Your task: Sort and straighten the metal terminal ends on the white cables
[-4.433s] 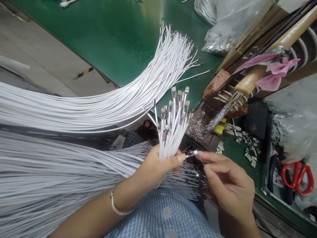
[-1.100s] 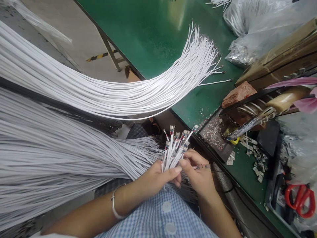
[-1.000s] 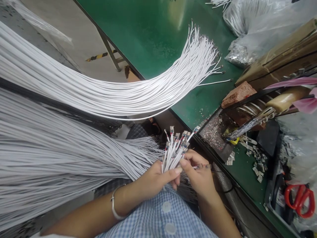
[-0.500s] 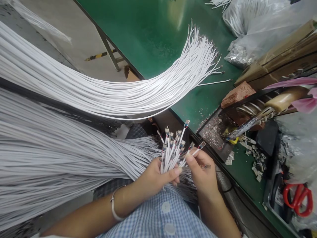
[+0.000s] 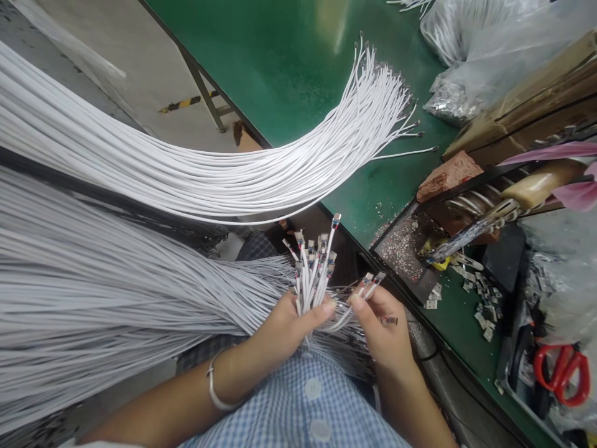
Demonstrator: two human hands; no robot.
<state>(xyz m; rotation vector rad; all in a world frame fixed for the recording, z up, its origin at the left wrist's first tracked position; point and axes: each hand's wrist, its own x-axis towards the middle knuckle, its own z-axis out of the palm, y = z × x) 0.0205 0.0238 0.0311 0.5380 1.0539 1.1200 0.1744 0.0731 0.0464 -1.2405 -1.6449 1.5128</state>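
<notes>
Left hand [image 5: 284,323] clamped round my terminal-tipped wire bunch [image 5: 311,277] mid-frame; right hand [image 5: 382,326] pinching two loose wires [image 5: 368,287] beside it.

My green-topped workbench [image 5: 280,62] fills the upper middle of the frame. At the right lies a reddish brick [image 5: 448,174], with small loose metal clips [image 5: 482,308] below it. Red-handled scissors [image 5: 563,379] sit at the lower right and clear plastic bags [image 5: 471,37] at the upper right.
</notes>
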